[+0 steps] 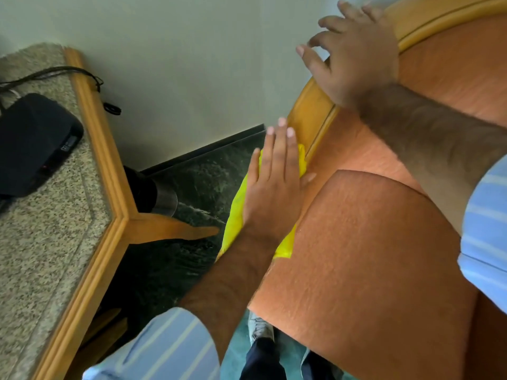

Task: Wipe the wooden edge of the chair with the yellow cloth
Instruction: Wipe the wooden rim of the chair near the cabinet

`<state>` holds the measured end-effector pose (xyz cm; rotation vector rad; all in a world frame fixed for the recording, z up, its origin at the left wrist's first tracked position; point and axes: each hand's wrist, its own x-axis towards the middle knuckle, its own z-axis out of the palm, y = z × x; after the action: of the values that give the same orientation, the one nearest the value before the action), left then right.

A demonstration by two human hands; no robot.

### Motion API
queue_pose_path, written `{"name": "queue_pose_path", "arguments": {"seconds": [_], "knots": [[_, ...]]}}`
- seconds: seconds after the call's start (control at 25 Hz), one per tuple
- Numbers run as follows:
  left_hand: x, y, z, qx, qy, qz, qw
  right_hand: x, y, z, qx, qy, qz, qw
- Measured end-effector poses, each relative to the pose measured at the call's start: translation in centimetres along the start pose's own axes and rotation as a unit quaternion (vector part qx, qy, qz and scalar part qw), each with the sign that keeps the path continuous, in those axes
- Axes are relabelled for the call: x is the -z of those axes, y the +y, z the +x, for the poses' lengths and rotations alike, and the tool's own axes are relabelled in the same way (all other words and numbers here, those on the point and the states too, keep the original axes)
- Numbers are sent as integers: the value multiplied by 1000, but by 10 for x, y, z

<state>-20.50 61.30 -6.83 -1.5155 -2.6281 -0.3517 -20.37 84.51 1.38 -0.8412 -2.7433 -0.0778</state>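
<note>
Left hand (274,185) lies flat, palm down, fingers straight and together, pressing the bright yellow cloth (236,215) onto the chair's curved light-wood edge (307,116); it does not grip, only presses. The cloth bunches under the palm and hangs off the outer side of the rim, toward the floor. Right hand (354,53) is open, fingers spread, resting on the same wooden edge higher along the curve, well apart from the cloth. Both forearms are bare, with striped pale blue sleeves (175,349) pushed up. Inside the rim sits orange textured upholstery (378,256). Left of the chair: dark green marbled floor (203,176), pale wall (175,72), and a speckled granite worktop with wood trim (90,111) carrying a black box-shaped device (33,144) and a black cable (63,71).
</note>
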Motion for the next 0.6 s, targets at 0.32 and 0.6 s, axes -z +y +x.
{"name": "queue_pose_path", "arguments": {"seconds": [0.32,0.6], "knots": [[38,4,18,-19,38,-147,988,13,-5,-6,-8,-33,66,997],[73,-68,-74,338,-165,-339,862,8,-70,-164,-397,22,475,785]]}}
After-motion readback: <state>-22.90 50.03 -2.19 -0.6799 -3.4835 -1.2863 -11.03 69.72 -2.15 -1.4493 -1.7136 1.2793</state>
